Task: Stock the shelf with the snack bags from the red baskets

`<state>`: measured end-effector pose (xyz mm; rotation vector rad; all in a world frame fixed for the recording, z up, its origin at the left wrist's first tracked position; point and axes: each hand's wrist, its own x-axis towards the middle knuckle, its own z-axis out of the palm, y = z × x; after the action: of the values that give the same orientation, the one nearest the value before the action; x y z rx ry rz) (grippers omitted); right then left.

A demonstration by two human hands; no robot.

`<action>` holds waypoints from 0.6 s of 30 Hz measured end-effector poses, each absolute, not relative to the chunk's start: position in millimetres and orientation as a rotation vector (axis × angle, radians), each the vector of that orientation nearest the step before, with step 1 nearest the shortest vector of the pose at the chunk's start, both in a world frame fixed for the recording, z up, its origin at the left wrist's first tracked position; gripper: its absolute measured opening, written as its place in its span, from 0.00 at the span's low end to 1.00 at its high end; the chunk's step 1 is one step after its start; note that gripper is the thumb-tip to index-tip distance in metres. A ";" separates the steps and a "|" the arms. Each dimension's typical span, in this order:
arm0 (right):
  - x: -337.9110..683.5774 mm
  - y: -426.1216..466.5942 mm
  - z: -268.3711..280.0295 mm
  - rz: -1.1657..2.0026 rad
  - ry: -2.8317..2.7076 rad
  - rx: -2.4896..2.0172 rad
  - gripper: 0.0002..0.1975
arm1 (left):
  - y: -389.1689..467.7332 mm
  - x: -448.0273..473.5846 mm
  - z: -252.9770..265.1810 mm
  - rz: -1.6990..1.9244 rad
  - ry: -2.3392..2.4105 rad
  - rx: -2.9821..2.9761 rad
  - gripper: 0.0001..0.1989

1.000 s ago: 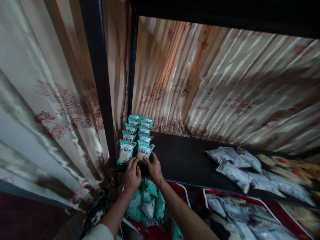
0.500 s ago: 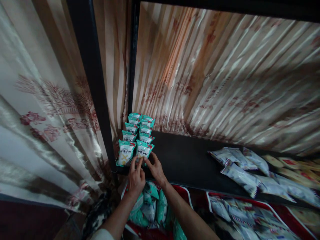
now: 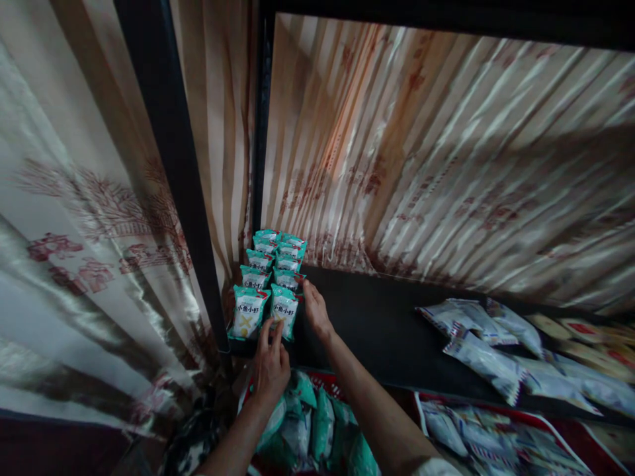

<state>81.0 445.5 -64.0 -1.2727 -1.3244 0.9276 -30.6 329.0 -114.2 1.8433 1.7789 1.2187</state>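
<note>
Green-and-white snack bags stand upright in two short rows at the left end of the black shelf. My left hand (image 3: 271, 363) is open, its fingertips against the lower face of the front right snack bag (image 3: 284, 312). Beside that row, on its right side, my right hand (image 3: 316, 308) is open with the fingers stretched out. Its fingertips are at the right edge of the second snack bag (image 3: 288, 280); whether they press on it I cannot tell. The front left snack bag (image 3: 249, 312) stands next to the front right one, untouched.
Below the shelf (image 3: 367, 317) is a red basket (image 3: 322, 381) of green snack bags (image 3: 323, 423). White-and-blue packets (image 3: 486, 360) lie on the shelf at right, above another red basket (image 3: 555, 426). A black post (image 3: 171, 132) and patterned curtains (image 3: 337, 152) border the left and back.
My right hand has moved from the front right bag's lower edge up and rightward to the row's side. That bag looks turned and straighter. My left hand remains at its lower face.
</note>
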 end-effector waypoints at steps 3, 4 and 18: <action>82.0 446.4 -64.0 0.942 -1.348 -1.265 0.28 | 329.1 -30.6 -113.6 1.200 1.784 1.837 0.28; 82.4 446.1 -65.4 0.950 -1.357 -1.259 0.28 | 329.2 -30.6 -113.6 1.199 1.786 1.835 0.27; 112.2 384.3 -87.0 0.797 -1.187 -1.353 0.26 | 321.1 -37.5 -113.9 1.246 1.760 1.960 0.25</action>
<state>112.2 384.3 -87.0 -1.3533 -1.1875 0.7975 -37.5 321.1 -113.9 1.9596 1.7595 1.2462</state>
